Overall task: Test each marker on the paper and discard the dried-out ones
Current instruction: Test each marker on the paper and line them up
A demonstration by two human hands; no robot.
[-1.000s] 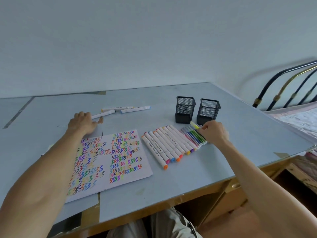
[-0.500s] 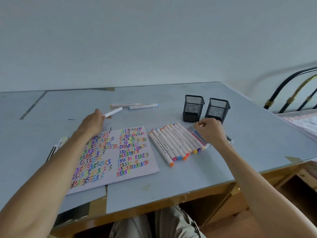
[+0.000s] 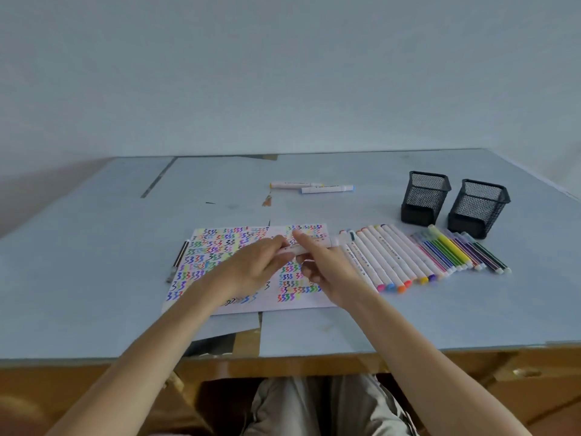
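White-barrelled, the marker (image 3: 309, 245) under test lies crosswise between both hands above the middle of the paper (image 3: 239, 306), which is covered in rows of coloured zigzag strokes and sits near the front edge of the grey-blue table (image 3: 94, 278). The left hand (image 3: 254, 267) grips one end with curled fingers, and the right hand (image 3: 327, 272) holds the other end, its forefinger stretched out along the barrel. Just right of the paper a row of thick white markers (image 3: 386, 256) lies side by side with coloured caps towards the front edge, and touching that row on its right is a row of thin coloured pens (image 3: 456, 250). Behind the pens, towards the right back corner, two black mesh cups (image 3: 452, 204) stand upright, close together. Two more white markers (image 3: 314, 187) lie end to end well behind the paper. A dark pencil (image 3: 179, 259) rests along the paper's left edge.
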